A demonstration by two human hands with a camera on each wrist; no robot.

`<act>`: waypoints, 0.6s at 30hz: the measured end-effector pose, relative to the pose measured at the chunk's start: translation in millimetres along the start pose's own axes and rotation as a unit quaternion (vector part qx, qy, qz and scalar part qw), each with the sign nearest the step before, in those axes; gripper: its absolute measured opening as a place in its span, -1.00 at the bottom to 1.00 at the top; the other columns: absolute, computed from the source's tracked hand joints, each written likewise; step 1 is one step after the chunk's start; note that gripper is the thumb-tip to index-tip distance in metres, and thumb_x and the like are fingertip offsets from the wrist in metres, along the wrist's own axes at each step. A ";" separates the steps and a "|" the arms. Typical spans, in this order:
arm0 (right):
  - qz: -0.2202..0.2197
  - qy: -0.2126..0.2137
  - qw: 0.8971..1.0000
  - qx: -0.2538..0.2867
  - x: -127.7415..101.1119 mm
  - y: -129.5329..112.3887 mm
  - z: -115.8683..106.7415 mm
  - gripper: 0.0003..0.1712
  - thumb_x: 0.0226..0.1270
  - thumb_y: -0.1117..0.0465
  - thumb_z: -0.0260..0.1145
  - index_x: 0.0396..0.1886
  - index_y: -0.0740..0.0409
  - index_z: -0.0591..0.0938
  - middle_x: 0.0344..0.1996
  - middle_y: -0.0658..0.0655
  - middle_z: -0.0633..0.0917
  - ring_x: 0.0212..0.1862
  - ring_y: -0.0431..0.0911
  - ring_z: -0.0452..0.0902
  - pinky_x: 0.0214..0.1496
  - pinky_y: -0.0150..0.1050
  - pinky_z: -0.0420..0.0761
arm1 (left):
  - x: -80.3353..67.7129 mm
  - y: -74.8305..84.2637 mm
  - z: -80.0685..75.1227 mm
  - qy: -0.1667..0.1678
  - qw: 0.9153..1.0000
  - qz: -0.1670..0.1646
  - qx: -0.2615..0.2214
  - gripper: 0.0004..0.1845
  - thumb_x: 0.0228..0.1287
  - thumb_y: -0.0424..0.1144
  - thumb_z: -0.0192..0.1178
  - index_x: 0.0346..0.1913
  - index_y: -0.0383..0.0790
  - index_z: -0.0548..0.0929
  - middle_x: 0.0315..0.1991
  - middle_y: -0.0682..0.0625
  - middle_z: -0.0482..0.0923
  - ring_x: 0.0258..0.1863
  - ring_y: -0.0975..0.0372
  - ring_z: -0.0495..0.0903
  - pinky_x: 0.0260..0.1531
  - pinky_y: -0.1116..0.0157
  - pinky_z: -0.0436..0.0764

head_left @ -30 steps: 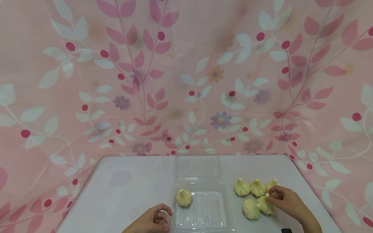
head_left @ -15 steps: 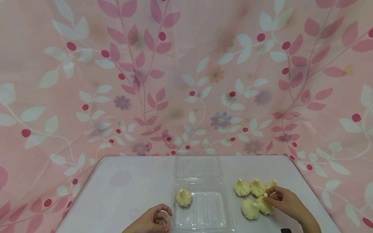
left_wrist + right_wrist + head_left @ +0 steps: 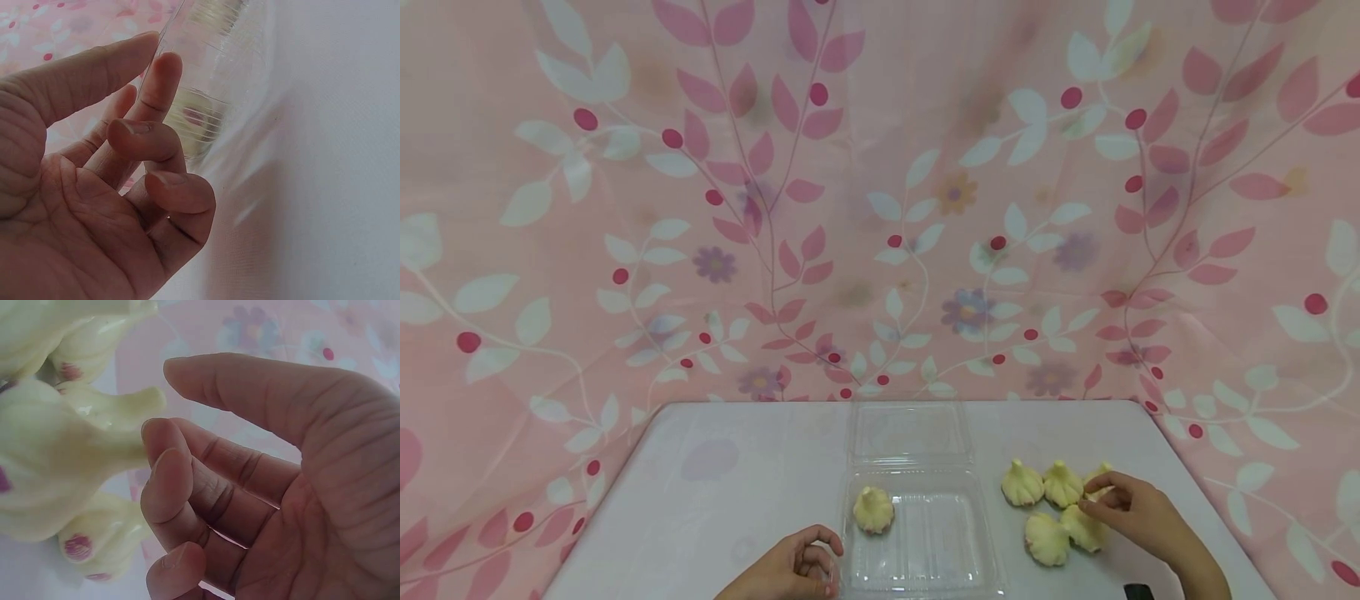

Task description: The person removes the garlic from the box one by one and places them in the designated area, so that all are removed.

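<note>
My left hand (image 3: 801, 562) is at the left wall of a clear plastic container (image 3: 917, 587), its lid open to the back. In the left wrist view, thumb (image 3: 119, 65) and index finger (image 3: 164, 84) pinch the container's thin rim. One pale yellow garlic bulb (image 3: 874, 510) sits in its back left corner. Over a group of several such bulbs on the right, my right hand (image 3: 1138, 512) hovers with thumb and fingers apart and loosely bent. Nothing is between them in the right wrist view, where a garlic stem (image 3: 128, 456) points at the index fingertip.
The clear lid (image 3: 910, 431) lies flat behind the container on the white table (image 3: 737, 492). A small black object (image 3: 1138, 592) shows at the front edge, right of centre. Pink floral cloth (image 3: 880, 208) hangs behind and at both sides.
My right thumb and fingers have come off the stem of the front right bulb and shifted up slightly. The front bulbs shifted a little left, then back. The left hand stays put.
</note>
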State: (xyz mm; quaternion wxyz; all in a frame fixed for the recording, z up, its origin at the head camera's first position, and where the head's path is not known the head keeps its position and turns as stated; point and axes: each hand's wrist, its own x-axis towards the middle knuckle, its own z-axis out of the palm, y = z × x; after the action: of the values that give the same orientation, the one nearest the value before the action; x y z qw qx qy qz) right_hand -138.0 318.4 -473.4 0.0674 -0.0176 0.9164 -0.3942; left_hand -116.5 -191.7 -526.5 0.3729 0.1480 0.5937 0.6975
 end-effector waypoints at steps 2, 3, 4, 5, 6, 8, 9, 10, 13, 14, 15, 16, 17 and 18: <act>0.001 0.004 1.000 0.000 -0.4 -2.6 -0.6 -0.54 0.16 -0.03 0.35 -0.11 0.23 0.56 -0.51 0.05 0.62 -0.51 -0.17 0.46 -0.48 -0.31 0.39 | -0.1 -0.2 0.0 0.000 1.000 -0.001 -0.001 -0.58 0.24 -0.42 0.16 0.11 -0.43 0.30 -0.29 -0.08 0.60 -0.42 0.27 0.56 -0.37 0.39 0.53; 0.000 0.004 1.000 -0.001 -0.6 -3.7 -0.9 -0.54 0.16 -0.03 0.35 -0.10 0.23 0.56 -0.51 0.05 0.62 -0.51 -0.17 0.46 -0.48 -0.31 0.38 | 0.0 -0.2 -0.1 0.000 1.000 -0.001 -0.001 -0.57 0.23 -0.42 0.16 0.11 -0.44 0.29 -0.29 -0.08 0.60 -0.42 0.27 0.56 -0.37 0.39 0.53; -0.001 0.006 1.000 -0.001 -0.7 -4.8 -1.2 -0.53 0.16 -0.02 0.35 -0.10 0.23 0.56 -0.51 0.05 0.62 -0.51 -0.17 0.45 -0.48 -0.31 0.38 | 0.1 -0.4 -0.3 0.000 1.000 -0.002 -0.001 -0.56 0.23 -0.42 0.16 0.12 -0.46 0.28 -0.29 -0.08 0.60 -0.42 0.27 0.56 -0.38 0.39 0.53; -0.001 0.007 1.000 -0.002 -0.8 -5.8 -1.4 -0.54 0.16 -0.03 0.34 -0.10 0.23 0.56 -0.51 0.05 0.62 -0.51 -0.17 0.45 -0.48 -0.31 0.38 | 0.1 -0.5 -0.5 0.000 1.000 -0.001 0.000 -0.55 0.23 -0.42 0.17 0.12 -0.48 0.27 -0.29 -0.08 0.60 -0.42 0.27 0.56 -0.38 0.39 0.53; -0.003 0.007 1.000 -0.003 -1.0 -6.8 -1.6 -0.54 0.17 -0.02 0.34 -0.10 0.23 0.56 -0.51 0.05 0.62 -0.51 -0.17 0.46 -0.47 -0.31 0.38 | 0.3 -0.7 -0.8 -0.001 1.000 -0.002 0.000 -0.53 0.23 -0.42 0.17 0.13 -0.49 0.26 -0.28 -0.08 0.60 -0.42 0.27 0.56 -0.38 0.39 0.53; -0.004 0.008 1.000 -0.006 -1.4 -8.9 -1.7 -0.54 0.17 -0.03 0.34 -0.10 0.23 0.56 -0.51 0.05 0.63 -0.51 -0.16 0.46 -0.46 -0.31 0.38 | 0.6 -0.9 -1.3 -0.002 1.000 -0.001 0.003 -0.52 0.23 -0.43 0.17 0.13 -0.51 0.24 -0.28 -0.08 0.60 -0.42 0.27 0.56 -0.39 0.40 0.53; -0.004 0.010 1.000 -0.010 -1.4 -10.1 -1.7 -0.54 0.17 -0.03 0.34 -0.10 0.23 0.56 -0.51 0.04 0.63 -0.51 -0.16 0.46 -0.46 -0.31 0.38 | 0.6 -0.9 -1.4 -0.003 1.000 0.000 0.004 -0.52 0.22 -0.43 0.16 0.13 -0.52 0.24 -0.29 -0.08 0.60 -0.42 0.27 0.56 -0.39 0.40 0.53; -0.004 0.011 1.000 -0.012 -1.4 -11.3 -1.5 -0.53 0.17 -0.04 0.33 -0.10 0.22 0.56 -0.51 0.04 0.63 -0.52 -0.17 0.45 -0.46 -0.30 0.37 | 0.6 -0.9 -1.6 -0.003 1.000 0.002 0.005 -0.53 0.22 -0.44 0.16 0.13 -0.51 0.25 -0.29 -0.08 0.60 -0.42 0.27 0.57 -0.39 0.40 0.53; -0.006 0.016 1.000 -0.018 -1.1 -15.1 -1.0 -0.53 0.17 -0.06 0.33 -0.10 0.21 0.56 -0.51 0.03 0.62 -0.54 -0.18 0.43 -0.49 -0.30 0.36 | 0.5 -0.1 -1.4 -0.006 1.000 0.005 0.007 -0.52 0.21 -0.45 0.16 0.14 -0.51 0.24 -0.29 -0.07 0.59 -0.42 0.28 0.57 -0.40 0.40 0.53; -0.008 0.018 1.000 -0.020 -0.7 -16.4 -0.7 -0.53 0.16 -0.06 0.34 -0.10 0.20 0.57 -0.52 0.03 0.62 -0.54 -0.18 0.43 -0.50 -0.31 0.36 | 0.4 0.2 -1.2 -0.005 1.000 0.005 0.006 -0.52 0.21 -0.45 0.16 0.14 -0.51 0.24 -0.29 -0.07 0.59 -0.42 0.28 0.57 -0.40 0.40 0.53; -0.010 0.020 1.000 -0.020 -0.6 -17.6 -0.4 -0.53 0.17 -0.06 0.33 -0.11 0.20 0.57 -0.52 0.03 0.62 -0.54 -0.18 0.43 -0.50 -0.31 0.37 | 0.3 0.5 -0.8 -0.005 1.000 0.005 0.006 -0.52 0.21 -0.45 0.16 0.14 -0.51 0.24 -0.29 -0.07 0.59 -0.42 0.28 0.57 -0.40 0.40 0.52; -0.014 0.020 1.000 -0.019 -0.6 -18.8 -0.3 -0.54 0.17 -0.07 0.33 -0.11 0.19 0.57 -0.52 0.03 0.62 -0.54 -0.17 0.44 -0.50 -0.31 0.37 | 0.2 0.8 -0.5 -0.006 1.000 0.004 0.005 -0.52 0.21 -0.46 0.16 0.14 -0.51 0.24 -0.28 -0.07 0.60 -0.42 0.28 0.56 -0.40 0.40 0.52; -0.016 0.023 0.999 -0.021 -0.6 -20.1 0.2 -0.54 0.16 -0.07 0.33 -0.11 0.18 0.57 -0.52 0.03 0.62 -0.54 -0.17 0.44 -0.51 -0.31 0.38 | 0.2 1.0 -0.1 -0.005 1.000 0.003 0.004 -0.51 0.21 -0.46 0.16 0.14 -0.52 0.23 -0.28 -0.07 0.60 -0.43 0.29 0.56 -0.40 0.40 0.52; -0.016 0.025 0.999 -0.020 -0.5 -21.7 0.4 -0.53 0.16 -0.08 0.33 -0.12 0.18 0.57 -0.51 0.03 0.61 -0.54 -0.17 0.44 -0.51 -0.31 0.38 | 0.2 1.1 0.1 -0.005 1.000 0.002 0.004 -0.51 0.21 -0.45 0.16 0.14 -0.52 0.24 -0.28 -0.07 0.60 -0.43 0.29 0.56 -0.40 0.41 0.52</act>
State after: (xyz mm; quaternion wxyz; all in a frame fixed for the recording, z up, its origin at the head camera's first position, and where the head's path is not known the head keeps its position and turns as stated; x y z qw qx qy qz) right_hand -137.9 303.1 -457.9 0.0378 -0.0236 0.9253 -0.3767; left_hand -117.0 -191.5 -525.5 0.3738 0.1541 0.5943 0.6953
